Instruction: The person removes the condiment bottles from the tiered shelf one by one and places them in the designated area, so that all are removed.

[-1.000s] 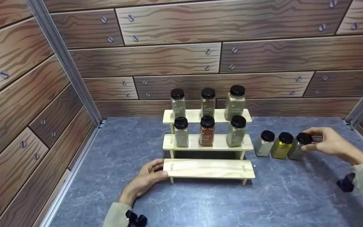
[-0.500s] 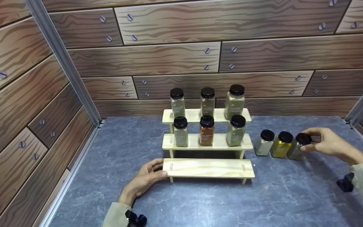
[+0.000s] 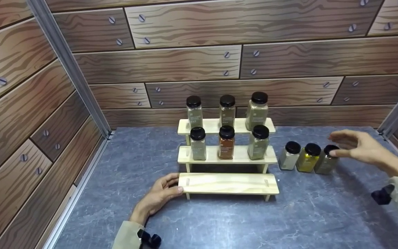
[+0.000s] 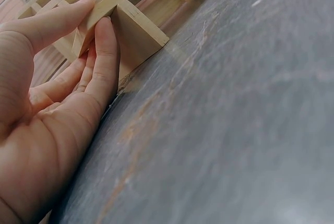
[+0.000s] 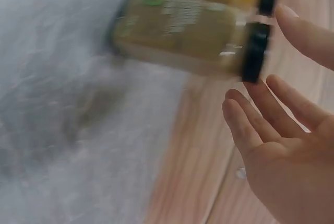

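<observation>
Head view, clock taken from its centre. Plank-print side wall [image 3: 22, 121] w/ screw motifs at 9; grey metal rail [image 3: 64, 58] at 10; matching back wall [image 3: 185, 65] across 12. Below, a blue-grey marbled tabletop [image 3: 133, 155].

At 7, the L hand [image 3: 157, 195], pale sleeve [image 3: 127, 237], black wrist device [image 3: 149, 238], pinches the L end of the lowest tier [image 3: 228, 183] of a pale wood rack, thumb on top, fingers beneath. The rack, 3 tiers, stands on the tabletop at approx. 5.

Top tier, 3 jars L to R: greenish [image 3: 195, 116], brown [image 3: 227, 116], wider green [image 3: 257, 114]. Middle tier, 3 more: pale green [image 3: 198, 150], red-orange [image 3: 226, 148], grey-green [image 3: 258, 148]; these partly block the view of the row behind.

Btwn 3 & 4, 3 jars close together on the tabletop: whitish [image 3: 288, 160], yellow [image 3: 308, 162], dark olive [image 3: 325, 165]. Total 9, all upright, black lids. Pale label print: too small/blurred to read.

R of the olive jar, the R hand [image 3: 368, 148] is loose, fingers apart near its lid; can't tell if the thumb touches. Whitish & yellow jars stand btwn it & the rack.
</observation>
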The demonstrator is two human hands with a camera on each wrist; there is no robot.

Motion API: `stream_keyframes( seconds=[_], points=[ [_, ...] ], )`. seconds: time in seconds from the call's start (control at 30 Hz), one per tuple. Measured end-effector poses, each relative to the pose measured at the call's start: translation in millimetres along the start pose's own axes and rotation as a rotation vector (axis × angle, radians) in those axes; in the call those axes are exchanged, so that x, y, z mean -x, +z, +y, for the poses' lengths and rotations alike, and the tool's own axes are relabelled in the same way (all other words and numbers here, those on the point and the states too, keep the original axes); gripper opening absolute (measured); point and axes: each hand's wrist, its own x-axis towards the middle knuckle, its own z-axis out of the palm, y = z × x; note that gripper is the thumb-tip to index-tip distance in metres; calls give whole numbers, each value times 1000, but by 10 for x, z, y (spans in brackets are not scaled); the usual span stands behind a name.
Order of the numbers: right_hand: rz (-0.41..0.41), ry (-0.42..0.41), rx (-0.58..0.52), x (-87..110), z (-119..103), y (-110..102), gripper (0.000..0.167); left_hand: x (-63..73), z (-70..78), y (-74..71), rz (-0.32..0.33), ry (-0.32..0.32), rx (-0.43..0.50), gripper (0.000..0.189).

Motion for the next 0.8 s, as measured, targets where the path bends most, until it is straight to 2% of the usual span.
stream_keyframes(
  seconds=[0.23, 0.33, 0.47, 0.63, 0.8],
  points=[
    [125, -152, -102, 5, -389, -7, 65, -2, 17, -2, 10, 4, 2, 71],
    [139, -240, -122, -27, -586, 73, 60, 0, 22, -4, 7, 10, -2, 70],
    [122, -315, -114, -62, -828, 211, 60, -7, 16, -4, -7, 13, -9, 69],
    [105, -350, -113, -110, -1050, 373, 59, -19, -4, -4, -21, 13, 0, 69],
    [110, -367, -139, -179, -1175, 517, 57, -10, -19, -8, -14, 14, 9, 69]
  ],
)
